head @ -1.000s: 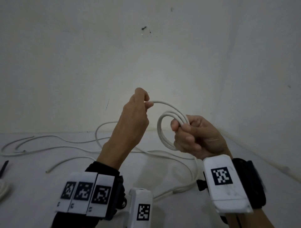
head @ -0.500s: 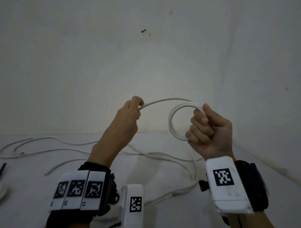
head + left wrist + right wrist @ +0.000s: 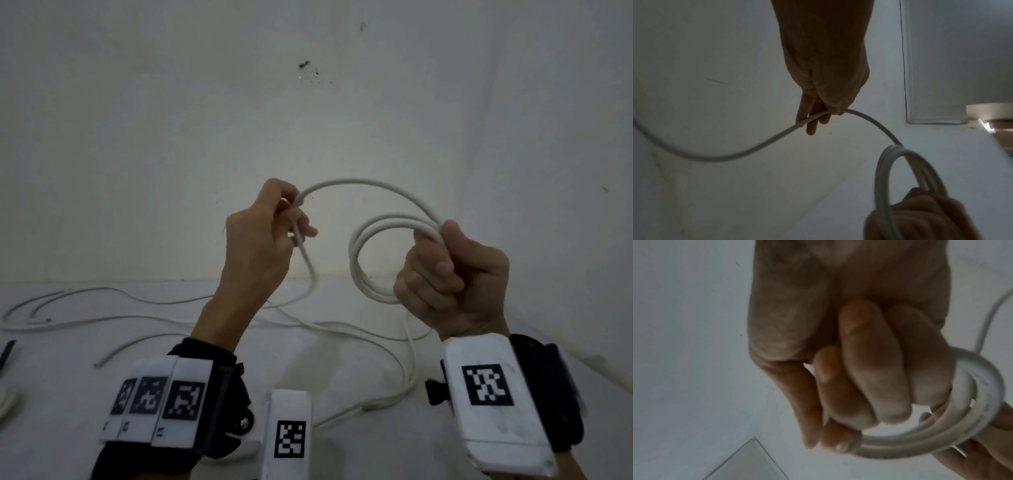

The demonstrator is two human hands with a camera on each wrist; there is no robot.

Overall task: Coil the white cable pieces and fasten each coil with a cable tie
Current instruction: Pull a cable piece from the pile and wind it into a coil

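1. A pale wall (image 3: pixel 171 137) rises behind a white table (image 3: pixel 61 394); both hands are raised above the table in front of the wall.
2. The right hand (image 3: pixel 452 281) is a closed fist gripping the coil (image 3: pixel 356 260), a few loops of white cable standing upright to the left of its fingers, with the thumb on top.
3. The right wrist view shows the fingers (image 3: pixel 869 361) curled through the loops, blurred.
4. From the fist, the cable (image 3: pixel 359 183) arches up and left to the left hand (image 3: pixel 260 246).
5. The left hand pinches the cable between thumb and fingers, the other fingers loosely bent.
6. Below that pinch, the cable drops in a curve to the table and trails across it.
7. More loose cables (image 3: pixel 102 322) lie on the table to the left, well apart from the hands.
8. A dark strip (image 3: pixel 7 353) lies at the left edge; what it is cannot be told.
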